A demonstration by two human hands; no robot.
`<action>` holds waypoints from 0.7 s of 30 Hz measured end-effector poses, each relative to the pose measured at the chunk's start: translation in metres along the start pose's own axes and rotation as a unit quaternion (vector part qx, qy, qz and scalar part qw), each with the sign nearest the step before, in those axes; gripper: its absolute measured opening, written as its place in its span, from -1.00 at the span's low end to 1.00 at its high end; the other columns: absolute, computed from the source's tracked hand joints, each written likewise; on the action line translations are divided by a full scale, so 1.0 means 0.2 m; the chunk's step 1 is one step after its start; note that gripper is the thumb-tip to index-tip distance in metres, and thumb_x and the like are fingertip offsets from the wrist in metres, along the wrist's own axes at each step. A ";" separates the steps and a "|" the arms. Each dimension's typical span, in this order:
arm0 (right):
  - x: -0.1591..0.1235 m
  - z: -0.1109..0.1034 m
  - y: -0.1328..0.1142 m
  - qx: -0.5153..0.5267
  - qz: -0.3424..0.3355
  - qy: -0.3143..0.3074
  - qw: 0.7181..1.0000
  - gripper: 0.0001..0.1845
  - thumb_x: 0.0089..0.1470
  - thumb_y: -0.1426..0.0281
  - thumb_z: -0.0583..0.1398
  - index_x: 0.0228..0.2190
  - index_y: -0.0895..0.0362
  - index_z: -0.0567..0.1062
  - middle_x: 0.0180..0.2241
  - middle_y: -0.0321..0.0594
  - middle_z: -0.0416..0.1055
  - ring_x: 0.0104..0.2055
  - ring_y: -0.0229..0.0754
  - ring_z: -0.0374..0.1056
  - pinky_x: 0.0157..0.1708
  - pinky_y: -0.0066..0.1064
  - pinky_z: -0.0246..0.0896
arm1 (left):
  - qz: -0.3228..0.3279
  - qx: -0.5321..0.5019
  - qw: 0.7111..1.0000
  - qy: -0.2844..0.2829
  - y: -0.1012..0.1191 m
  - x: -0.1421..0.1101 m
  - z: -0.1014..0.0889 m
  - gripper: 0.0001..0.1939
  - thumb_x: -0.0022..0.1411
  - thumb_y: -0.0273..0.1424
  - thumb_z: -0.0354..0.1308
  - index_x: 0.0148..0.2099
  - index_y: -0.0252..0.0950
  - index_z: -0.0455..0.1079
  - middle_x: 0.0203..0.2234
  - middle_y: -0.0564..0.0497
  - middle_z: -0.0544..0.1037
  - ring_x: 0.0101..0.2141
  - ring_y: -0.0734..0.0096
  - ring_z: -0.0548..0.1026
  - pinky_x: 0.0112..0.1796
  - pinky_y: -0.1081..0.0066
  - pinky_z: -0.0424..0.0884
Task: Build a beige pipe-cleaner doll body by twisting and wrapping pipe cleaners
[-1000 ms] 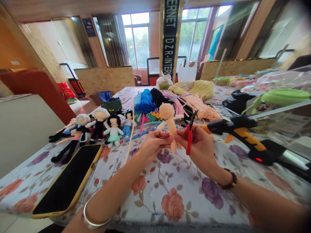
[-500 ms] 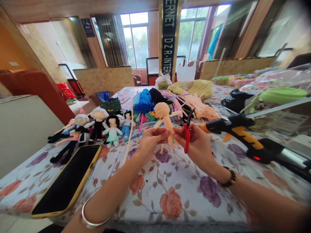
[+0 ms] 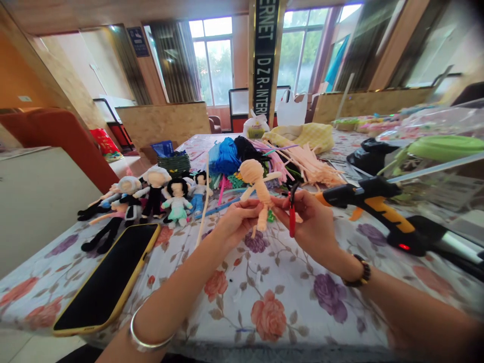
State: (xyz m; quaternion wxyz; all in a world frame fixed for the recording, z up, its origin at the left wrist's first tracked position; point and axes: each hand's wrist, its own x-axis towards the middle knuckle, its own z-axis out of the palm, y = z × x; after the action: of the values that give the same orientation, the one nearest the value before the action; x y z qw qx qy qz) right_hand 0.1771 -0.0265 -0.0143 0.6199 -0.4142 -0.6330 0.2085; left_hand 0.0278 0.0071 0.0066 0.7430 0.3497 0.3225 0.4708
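Above the floral table, left hand (image 3: 237, 222) pinches the doll (image 3: 259, 194) — right hand (image 3: 313, 224) grips half-hidden red-handled pliers (image 3: 292, 214).

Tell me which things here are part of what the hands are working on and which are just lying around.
In use:
left hand holding the peach doll
right hand holding the red-handled pliers

Lying about:
phone
finished dolls
glue gun
pipe cleaner pile

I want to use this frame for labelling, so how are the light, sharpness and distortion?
Head view: bright windows blow out at the back; the doll between left hand and right hand is sharp; edges bend and darken, blurring the right forearm and glue gun.
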 end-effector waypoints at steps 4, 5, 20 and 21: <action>-0.01 0.00 0.00 -0.014 0.001 0.012 1.000 -0.77 -0.09 0.34 0.29 -0.46 0.06 0.30 -0.47 -0.27 0.46 -0.29 -0.11 0.47 -0.27 -0.27 0.38 | 0.006 0.002 1.000 0.007 -0.01 0.00 0.00 -0.87 -0.20 -0.67 0.31 -0.52 -0.42 0.46 -0.62 0.03 0.52 -0.62 0.58 0.45 -0.54 0.59 0.40; -0.01 0.01 -0.01 -0.013 0.007 0.017 1.000 -0.77 -0.09 0.34 0.29 -0.47 0.06 0.30 -0.47 -0.26 0.46 -0.29 -0.10 0.47 -0.28 -0.27 0.38 | 0.013 0.003 1.000 0.007 -0.02 0.00 0.00 -0.85 -0.23 -0.65 0.33 -0.54 -0.41 0.45 -0.62 0.04 0.52 -0.62 0.57 0.45 -0.55 0.58 0.40; -0.06 0.04 -0.12 0.115 0.085 0.073 0.987 -0.69 -0.22 0.36 0.37 -0.50 0.06 0.31 -0.50 -0.34 0.42 -0.24 -0.09 0.49 -0.30 -0.34 0.44 | 0.163 0.083 0.982 -0.044 -0.07 -0.02 0.00 -0.67 -0.29 -0.39 0.43 -0.52 -0.36 0.33 -0.60 0.10 0.50 -0.54 0.54 0.45 -0.47 0.51 0.39; -0.06 0.04 -0.13 0.118 0.088 0.072 0.987 -0.69 -0.22 0.37 0.37 -0.50 0.06 0.31 -0.49 -0.33 0.43 -0.25 -0.09 0.49 -0.32 -0.35 0.45 | 0.168 0.087 0.981 -0.045 -0.06 -0.02 0.00 -0.67 -0.29 -0.39 0.43 -0.52 -0.36 0.33 -0.61 0.11 0.49 -0.55 0.55 0.44 -0.48 0.51 0.39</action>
State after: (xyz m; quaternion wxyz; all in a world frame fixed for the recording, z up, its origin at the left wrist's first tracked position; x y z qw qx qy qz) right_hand 0.1619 -0.0480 -0.0029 0.6875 -0.4061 -0.5192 0.3048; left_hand 0.0328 -0.0003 -0.0034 0.6343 0.4831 0.2649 0.5424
